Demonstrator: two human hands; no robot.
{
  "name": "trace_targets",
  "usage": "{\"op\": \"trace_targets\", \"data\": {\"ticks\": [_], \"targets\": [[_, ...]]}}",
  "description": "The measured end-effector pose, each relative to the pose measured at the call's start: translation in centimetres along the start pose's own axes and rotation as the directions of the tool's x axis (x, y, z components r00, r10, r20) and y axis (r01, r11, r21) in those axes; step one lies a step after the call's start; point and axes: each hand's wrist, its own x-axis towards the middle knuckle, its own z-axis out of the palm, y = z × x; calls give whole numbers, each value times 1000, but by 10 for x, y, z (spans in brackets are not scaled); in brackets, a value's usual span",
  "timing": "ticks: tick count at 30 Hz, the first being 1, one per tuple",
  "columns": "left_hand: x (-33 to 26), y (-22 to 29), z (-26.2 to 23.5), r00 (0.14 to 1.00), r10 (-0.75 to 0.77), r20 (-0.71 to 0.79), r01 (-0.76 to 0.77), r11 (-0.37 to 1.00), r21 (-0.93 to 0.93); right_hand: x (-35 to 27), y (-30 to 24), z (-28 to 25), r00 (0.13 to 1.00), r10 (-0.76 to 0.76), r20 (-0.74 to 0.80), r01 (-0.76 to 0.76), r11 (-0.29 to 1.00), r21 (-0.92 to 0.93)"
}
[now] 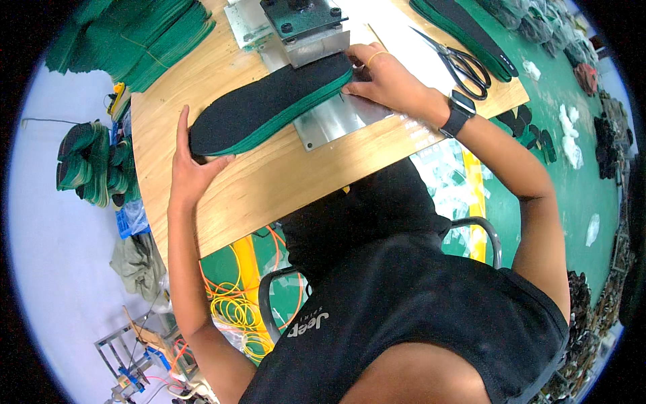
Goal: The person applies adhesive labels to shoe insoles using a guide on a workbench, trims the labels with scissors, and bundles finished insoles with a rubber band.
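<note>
A stack of shoe insoles (262, 104), black on top with green edges, lies lengthwise between my hands over the wooden table. My left hand (190, 168) grips its left end, thumb along the near side and fingers at the far side. At the other end, my right hand (387, 79) pinches the stack between thumb and fingers, with a thin yellow band around one finger. Directly behind the stack stands a bolted metal block (306, 44) of a machine. Part of the stack overlaps a shiny metal plate (330, 128).
Black-handled scissors (464, 71) and another insole stack (464, 37) lie at the table's right. Piled green insoles (128, 44) occupy the far left corner. More bundles (87, 161) hang beyond the left edge. The wooden table (269, 192) ends close to my lap.
</note>
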Motion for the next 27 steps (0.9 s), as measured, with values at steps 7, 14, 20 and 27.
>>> {"op": "trace_targets", "data": {"ticks": [7,14,20,27], "targets": [[15,-6,-1,999,30,35,-27,997,-71,3,3,1,1000,1,12,-1,998,-63],[24,-14,-2,993,108,41,-105,992,-67,3,8,5,998,-39,-50,35,996,-87],[25,-10,0,998,26,58,-18,990,-140,-3,7,9,995,-30,-100,24,998,-58],[26,-16,2,999,39,38,-34,994,-106,-3,7,11,994,-5,-110,-5,996,-86]]}}
